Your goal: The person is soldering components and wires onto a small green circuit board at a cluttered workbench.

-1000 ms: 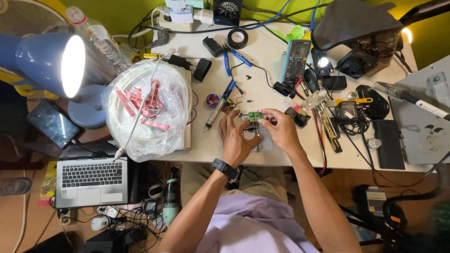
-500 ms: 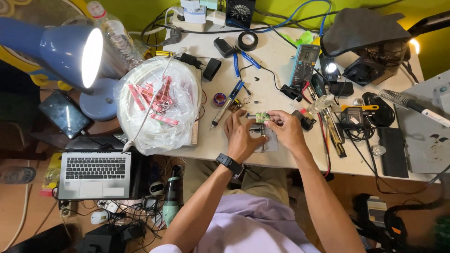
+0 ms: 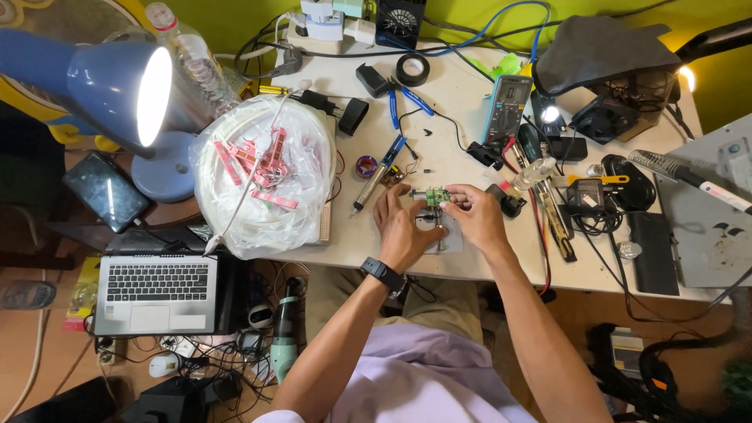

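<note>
While both hands [image 3: 439, 223] pinch board [image 3: 436, 197]

My work table [image 3: 470, 258] is a pale, cream-coloured top, crowded almost to its edges. On its left part lies a big clear plastic bag [image 3: 262, 184] with pink pieces inside, and beside that a soldering iron [image 3: 378, 174] with a blue grip. Toward the back lie a roll of black tape [image 3: 412, 70], blue-handled pliers [image 3: 405, 99] and a multimeter [image 3: 507, 104]. On the right part sit a black charger [image 3: 587, 196] with tangled cable and a flat dark slab [image 3: 652, 252]. A small grey metal base [image 3: 439, 233] rests near the front edge, under my hands [image 3: 403, 231].
</note>
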